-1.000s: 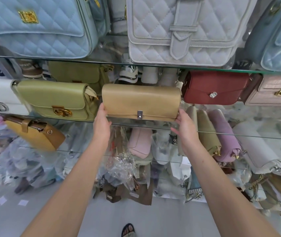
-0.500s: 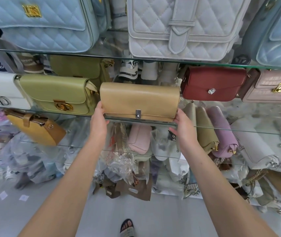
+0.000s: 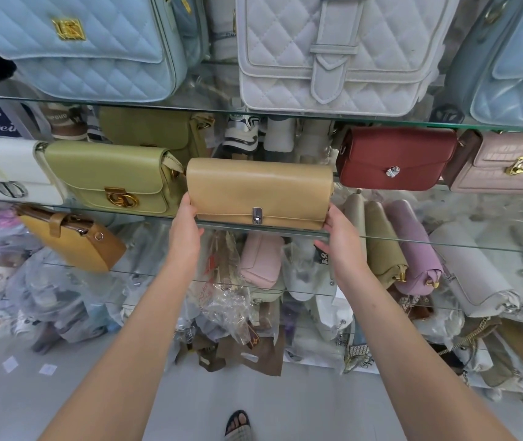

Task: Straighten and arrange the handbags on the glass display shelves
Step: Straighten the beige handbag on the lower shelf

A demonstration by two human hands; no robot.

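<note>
A tan flap handbag (image 3: 258, 190) with a small silver clasp stands upright at the front edge of the middle glass shelf (image 3: 444, 241). My left hand (image 3: 185, 232) grips its lower left corner and my right hand (image 3: 339, 238) grips its lower right corner. To its left stands an olive-green bag (image 3: 110, 176) with a gold clasp, then a white bag (image 3: 5, 170). To its right stand a dark red bag (image 3: 397, 157) and a pale pink bag (image 3: 505, 163).
Quilted light-blue (image 3: 79, 46), white (image 3: 333, 52) and blue (image 3: 514, 58) bags fill the top shelf. Below, a mustard bag (image 3: 72, 240) and olive, lilac (image 3: 413, 246) and pink bags lie on lower glass shelves. Plastic-wrapped stock is piled on the floor, with my sandalled foot (image 3: 238, 424) in front.
The tan bag has settled slightly lower and more level on the shelf edge, with both hands still on its lower corners. The view has shifted a little.
</note>
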